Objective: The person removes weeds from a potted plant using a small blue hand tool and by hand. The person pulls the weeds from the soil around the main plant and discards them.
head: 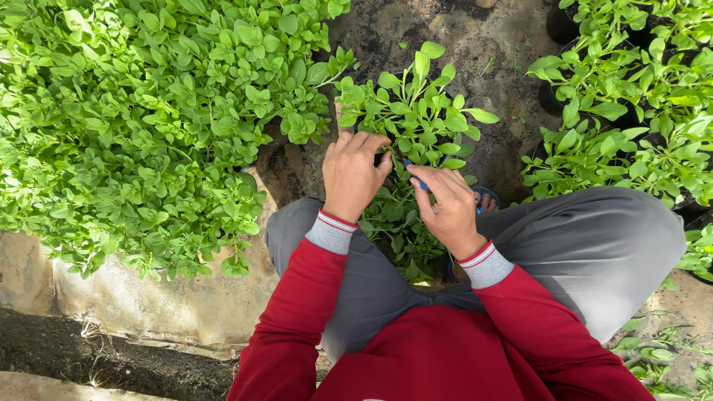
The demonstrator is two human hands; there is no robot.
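I am squatting on bare ground (475, 52), knees spread, with a small leafy plant (416, 111) standing between my legs. My left hand (352, 177) sits on the plant's near left side, fingers curled down into the leaves; it looks closed around stems, though the leaves hide what exactly it grips. My right hand (449, 208) is just beside it, on the plant's right, fingers bent and pinched on a small blue tool (417, 178) whose tip shows between the two hands. I cannot tell what kind of tool it is, since my fingers cover most of it. The hands are close together but not touching.

The plant rises from in front of my hands up toward the far side of the ground, its lower leaves spilling back between my grey trousers (594, 245). My toes in a blue sandal (486, 200) show just right of my right hand.

A wide mass of the same green plants (134, 126) fills the left side. More of them in black pots (631, 96) stand on the right. A pale sheet (148, 304) lies along the near left edge, with dark soil (89, 356) below it.
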